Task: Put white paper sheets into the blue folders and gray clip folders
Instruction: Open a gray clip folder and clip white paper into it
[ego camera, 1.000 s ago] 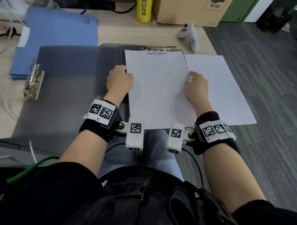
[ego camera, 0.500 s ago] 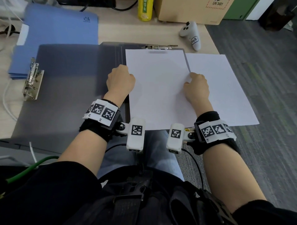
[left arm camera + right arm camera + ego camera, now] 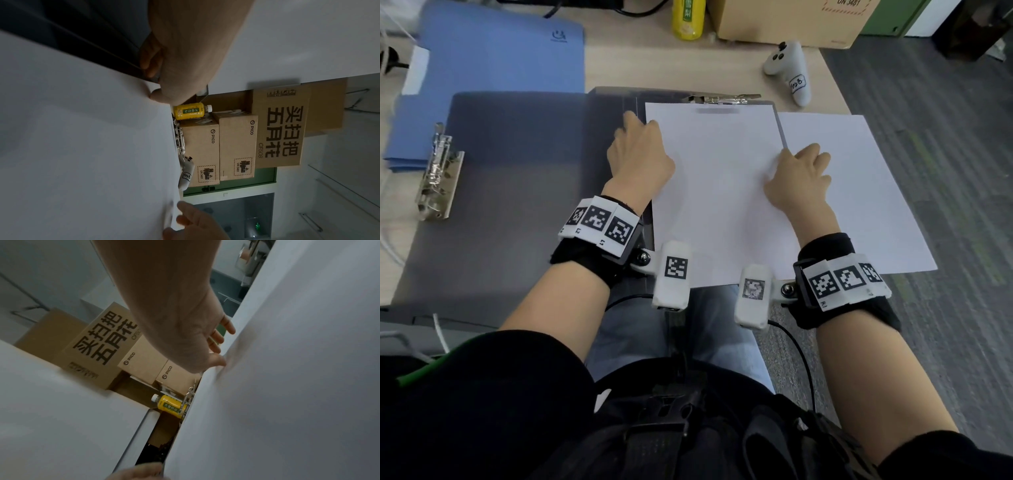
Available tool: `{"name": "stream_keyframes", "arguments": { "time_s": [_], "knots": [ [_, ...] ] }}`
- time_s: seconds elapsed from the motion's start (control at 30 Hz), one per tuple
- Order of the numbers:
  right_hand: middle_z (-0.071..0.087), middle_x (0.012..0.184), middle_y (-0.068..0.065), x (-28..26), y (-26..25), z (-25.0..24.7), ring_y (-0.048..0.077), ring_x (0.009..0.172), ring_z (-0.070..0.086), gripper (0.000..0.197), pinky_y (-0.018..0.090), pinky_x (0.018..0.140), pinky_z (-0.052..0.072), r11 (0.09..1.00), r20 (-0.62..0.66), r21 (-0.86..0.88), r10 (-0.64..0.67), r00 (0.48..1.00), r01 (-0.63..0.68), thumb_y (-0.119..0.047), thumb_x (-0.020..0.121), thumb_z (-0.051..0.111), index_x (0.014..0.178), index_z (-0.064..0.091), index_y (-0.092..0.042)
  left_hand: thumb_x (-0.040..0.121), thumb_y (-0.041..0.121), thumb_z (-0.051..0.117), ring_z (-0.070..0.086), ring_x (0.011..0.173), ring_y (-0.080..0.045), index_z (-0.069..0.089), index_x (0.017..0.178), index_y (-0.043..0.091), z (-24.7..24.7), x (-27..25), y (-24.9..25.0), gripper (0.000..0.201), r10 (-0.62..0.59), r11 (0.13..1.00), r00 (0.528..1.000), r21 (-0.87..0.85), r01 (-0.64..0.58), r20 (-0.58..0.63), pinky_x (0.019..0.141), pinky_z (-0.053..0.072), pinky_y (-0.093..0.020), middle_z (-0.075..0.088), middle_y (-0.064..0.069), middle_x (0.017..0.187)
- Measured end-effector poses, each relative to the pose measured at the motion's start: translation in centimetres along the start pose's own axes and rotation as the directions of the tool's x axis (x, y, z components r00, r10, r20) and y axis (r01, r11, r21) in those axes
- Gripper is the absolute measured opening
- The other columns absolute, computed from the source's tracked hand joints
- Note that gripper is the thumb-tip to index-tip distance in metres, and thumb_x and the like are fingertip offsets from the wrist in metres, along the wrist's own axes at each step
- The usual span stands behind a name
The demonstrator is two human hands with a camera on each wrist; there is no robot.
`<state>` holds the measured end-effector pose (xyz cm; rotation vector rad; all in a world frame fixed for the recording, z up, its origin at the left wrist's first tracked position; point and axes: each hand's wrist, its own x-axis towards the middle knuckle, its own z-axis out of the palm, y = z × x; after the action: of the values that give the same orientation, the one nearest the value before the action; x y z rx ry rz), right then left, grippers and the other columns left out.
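An open gray clip folder (image 3: 524,171) lies flat on the desk, with its metal clip (image 3: 722,99) at the top of the right half. A white sheet (image 3: 715,185) lies on that half, its top edge at the clip. My left hand (image 3: 638,137) pinches the sheet's left edge near the top; in the left wrist view the thumb (image 3: 159,95) lies on the paper. My right hand (image 3: 804,161) rests with straight fingers (image 3: 218,340) on the sheet's right edge. More white paper (image 3: 859,192) lies to the right. Blue folders (image 3: 493,68) sit at the back left.
A second metal clip (image 3: 438,171) sits at the gray cover's left edge. A white controller (image 3: 791,75), a yellow bottle (image 3: 688,17) and cardboard boxes (image 3: 791,20) stand at the back. The loose paper overhangs the desk's right edge above grey carpet.
My left hand has slid up the sheet's left edge toward the clip. The right hand has stayed at the right edge, and the sheet has barely shifted.
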<state>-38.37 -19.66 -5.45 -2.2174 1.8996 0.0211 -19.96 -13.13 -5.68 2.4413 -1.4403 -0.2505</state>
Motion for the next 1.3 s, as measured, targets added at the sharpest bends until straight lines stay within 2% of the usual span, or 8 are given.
{"name": "stream_keyframes", "arguments": {
  "time_s": [0.1,0.27,0.37,0.67,0.9,1.03,1.17,1.3],
  "knots": [
    [0.029,0.138,0.018,0.6,-1.4,-0.6,0.036,0.129,0.024,0.033,0.044,0.099,0.034,0.991,0.122,-0.056,-0.112,0.986,0.12,-0.007,0.09,0.04,0.123,0.047,-0.002,0.081,0.0,0.048,0.03,0.129,-0.036,0.05,0.114,0.0,0.1,1.3,0.7,0.034,0.107,0.993,0.989,0.046,-0.112,0.101,0.093,0.036,-0.044,0.035,-0.014,0.141],
    [0.022,0.146,0.016,2.5,-4.2,-1.2,0.034,0.134,0.024,0.039,0.038,0.1,0.033,0.976,0.305,0.006,-0.21,0.929,0.219,-0.015,0.094,0.042,0.132,0.039,-0.003,0.081,-0.003,0.04,-0.004,0.148,-0.03,0.042,0.131,0.007,0.7,3.4,1.7,0.051,0.204,0.971,0.937,0.065,-0.231,0.284,0.116,-0.006,-0.058,0.014,-0.005,0.158],
    [0.013,0.155,0.013,3.9,-5.1,-1.1,0.031,0.142,0.015,0.059,0.041,0.111,0.024,0.974,0.317,0.06,-0.225,0.921,0.217,-0.031,0.094,0.051,0.142,0.03,-0.005,0.084,-0.002,0.041,0.002,0.148,-0.026,0.029,0.145,0.013,1.2,4.1,1.5,0.064,0.237,0.971,0.93,-0.036,-0.237,0.28,0.12,0.0,-0.051,0.011,-0.003,0.16],
    [0.0,0.161,0.004,8.2,-6.1,0.6,0.023,0.148,-0.004,0.084,0.042,0.121,0.002,0.913,0.197,0.406,-0.059,0.979,-0.027,-0.047,0.092,0.049,0.151,0.007,-0.004,0.081,-0.005,0.038,0.037,0.127,-0.029,0.06,0.124,0.021,1.9,6.2,-0.1,0.055,0.206,0.947,0.978,-0.257,-0.194,0.023,0.102,0.026,-0.039,0.049,0.006,0.141],
    [0.042,0.119,-0.002,9.6,-6.6,0.7,0.021,0.112,0.04,0.086,0.036,0.087,0.032,0.636,0.161,0.757,0.046,0.986,-0.153,-0.068,0.049,0.06,0.118,0.047,-0.018,0.083,-0.004,0.039,0.044,0.122,-0.026,0.07,0.109,0.021,3.1,7.4,-1.2,0.048,0.137,0.872,0.987,-0.461,-0.163,-0.089,0.106,0.028,-0.038,0.061,0.005,0.125],
    [0.043,0.131,-0.002,9.5,-7.5,-0.3,0.018,0.13,0.036,0.051,0.033,0.104,0.033,0.582,0.159,0.807,-0.049,0.986,-0.101,-0.057,0.087,0.049,0.126,0.053,-0.024,0.084,-0.002,0.04,0.047,0.12,-0.025,0.071,0.106,0.02,3.5,7.5,-1.4,0.045,0.12,0.862,0.984,-0.478,-0.169,-0.132,0.105,0.03,-0.037,0.064,0.004,0.121],
    [0.052,0.136,0.003,9.9,-9.0,0.1,0.025,0.136,0.035,0.069,0.045,0.114,0.025,0.619,0.146,0.785,-0.139,0.979,-0.029,-0.073,0.078,0.034,0.119,0.063,-0.025,0.085,0.0,0.041,0.047,0.119,-0.023,0.071,0.107,0.023,3.9,7.6,-1.4,0.044,0.115,0.865,0.982,-0.471,-0.173,-0.15,0.099,0.026,-0.033,0.064,0.006,0.121],
    [0.067,0.117,0.006,10.7,-9.6,0.0,0.021,0.118,0.055,0.07,0.034,0.104,0.041,0.643,0.143,0.765,-0.12,0.982,-0.033,-0.068,0.081,0.043,0.109,0.068,-0.009,0.087,0.002,0.041,0.046,0.118,-0.024,0.071,0.108,0.025,4.1,7.7,-1.5,0.043,0.117,0.875,0.982,-0.452,-0.174,-0.15,0.098,0.026,-0.033,0.064,0.008,0.121]
  ]
}}
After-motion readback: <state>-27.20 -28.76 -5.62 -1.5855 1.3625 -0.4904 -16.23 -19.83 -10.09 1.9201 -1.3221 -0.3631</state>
